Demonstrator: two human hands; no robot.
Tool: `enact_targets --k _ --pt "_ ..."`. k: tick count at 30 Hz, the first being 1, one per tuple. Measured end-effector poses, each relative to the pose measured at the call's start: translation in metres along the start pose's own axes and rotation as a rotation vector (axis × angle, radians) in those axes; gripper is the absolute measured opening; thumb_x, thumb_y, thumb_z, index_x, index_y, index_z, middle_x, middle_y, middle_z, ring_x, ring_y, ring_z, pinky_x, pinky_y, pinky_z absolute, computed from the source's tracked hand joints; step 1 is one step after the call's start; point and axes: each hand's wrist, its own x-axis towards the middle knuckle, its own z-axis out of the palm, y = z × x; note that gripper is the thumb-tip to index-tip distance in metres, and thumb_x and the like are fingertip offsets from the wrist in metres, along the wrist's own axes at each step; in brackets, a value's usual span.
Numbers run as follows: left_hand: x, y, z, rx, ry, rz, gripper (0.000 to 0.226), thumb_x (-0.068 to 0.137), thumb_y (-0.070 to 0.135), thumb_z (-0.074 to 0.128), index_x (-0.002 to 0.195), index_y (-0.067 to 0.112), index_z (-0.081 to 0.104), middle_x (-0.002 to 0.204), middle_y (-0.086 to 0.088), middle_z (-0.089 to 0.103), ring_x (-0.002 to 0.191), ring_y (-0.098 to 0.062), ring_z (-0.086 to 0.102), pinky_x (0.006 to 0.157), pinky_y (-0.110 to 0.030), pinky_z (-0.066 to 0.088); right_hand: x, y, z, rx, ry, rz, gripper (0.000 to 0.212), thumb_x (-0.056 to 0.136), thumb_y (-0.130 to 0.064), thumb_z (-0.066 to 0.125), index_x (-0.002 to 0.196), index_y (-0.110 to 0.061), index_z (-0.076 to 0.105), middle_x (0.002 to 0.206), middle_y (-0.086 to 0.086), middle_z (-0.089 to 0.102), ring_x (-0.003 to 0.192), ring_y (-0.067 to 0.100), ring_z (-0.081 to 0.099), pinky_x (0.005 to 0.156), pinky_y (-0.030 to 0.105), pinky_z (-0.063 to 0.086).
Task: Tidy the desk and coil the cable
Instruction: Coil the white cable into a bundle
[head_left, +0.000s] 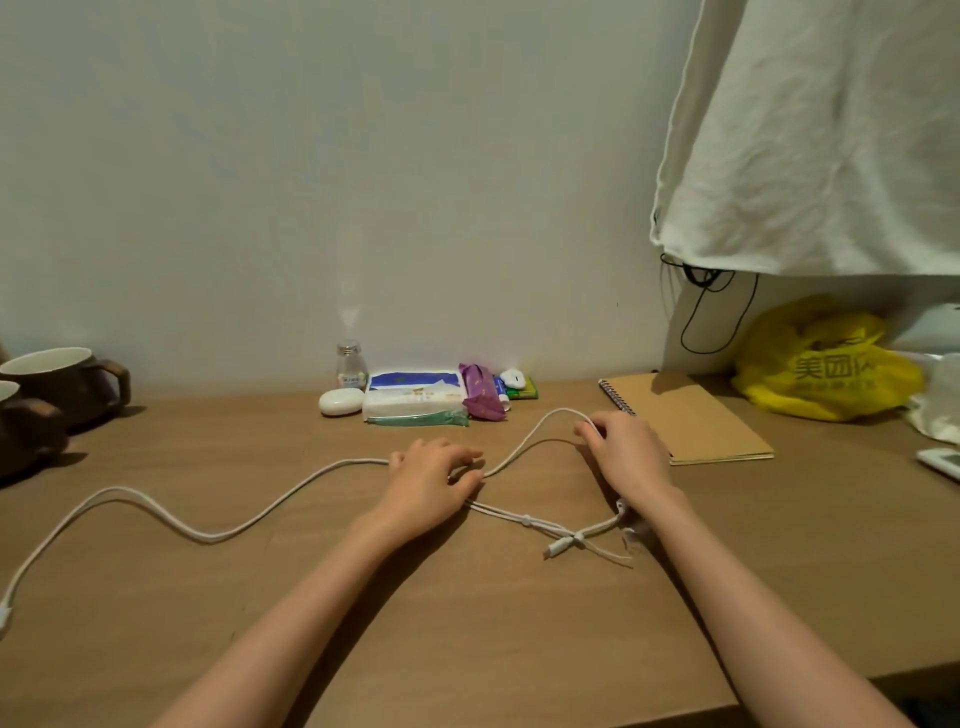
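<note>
1. The cable (205, 536), light, limp and doubled, snakes from the desk's (467, 623) left edge to its middle.
2. The left hand (431, 483) pinches both strands; the right hand (628, 452) grips the fold.
3. Probably springy: pin each loop where strands cross.

Two brown ceramic mugs (62, 382) sit together at the left end of the wooden desk (208, 597). Against the back wall stands a small clear glass bottle (351, 364), with a white oval case (341, 401) just in front of it and a soft pack of tissues (414, 397) beside it. A crumpled purple packet (482, 392) leans on the pack's right end. Further right lies a tan spiral-bound notebook (685, 415), then a yellow plastic bag (826, 364) under a hanging white cloth (831, 140).
</note>
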Motion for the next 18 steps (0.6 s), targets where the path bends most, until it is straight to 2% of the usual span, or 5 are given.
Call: enact_targets --k 7,9,12,15,18 --pt "0.016 0.019 -0.007 -0.285 0.067 0.065 0.050 0.093 0.042 0.050 0.140 0.030 0.040 0.128 0.011 0.057 0.118 -0.008 0.051 0.102 -0.038 0.041 0.012 -0.038 -0.039 0.067 0.106 -0.163 0.038 0.095 -0.048 0.047 0.074 -0.023 0.067 0.059 -0.008 0.057 0.061 0.016 0.055 0.056 0.030 0.043" --pt "0.023 0.030 -0.010 -0.415 0.083 0.068 0.055 0.093 0.039 0.050 0.144 0.026 0.033 0.132 0.010 0.054 0.120 -0.006 0.049 0.102 -0.031 0.042 0.015 -0.050 -0.048 0.067 0.122 -0.224 0.035 0.095 -0.048 0.047 0.079 -0.026 0.069 0.061 -0.009 0.059 0.062 0.016 0.056 0.056 0.031 0.046" --pt "0.035 0.042 -0.013 -0.563 0.056 0.038 0.053 0.095 0.037 0.047 0.144 0.026 0.030 0.121 0.014 0.055 0.112 -0.002 0.051 0.093 -0.024 0.042 0.016 -0.064 -0.057 0.072 0.112 -0.319 0.032 0.094 -0.049 0.047 0.092 -0.028 0.071 0.075 -0.007 0.068 0.068 0.015 0.061 0.058 0.033 0.050" --pt "0.042 0.045 -0.016 -0.694 0.164 0.048 0.028 0.098 0.023 0.044 0.123 0.018 0.056 0.093 -0.002 0.068 0.089 -0.011 0.064 0.082 -0.025 0.051 0.016 -0.069 -0.063 0.081 0.138 -0.376 0.031 0.095 -0.046 0.047 0.090 -0.026 0.069 0.072 -0.006 0.068 0.065 0.014 0.060 0.054 0.028 0.042" --pt "0.045 0.039 -0.025 -0.811 0.281 -0.028 0.020 0.098 0.016 0.044 0.100 0.017 0.064 0.076 -0.001 0.062 0.067 -0.010 0.061 0.069 -0.024 0.054 0.016 -0.065 -0.065 0.107 0.119 -0.375 0.030 0.094 -0.047 0.050 0.085 -0.024 0.067 0.061 -0.005 0.061 0.060 0.015 0.057 0.054 0.028 0.041"
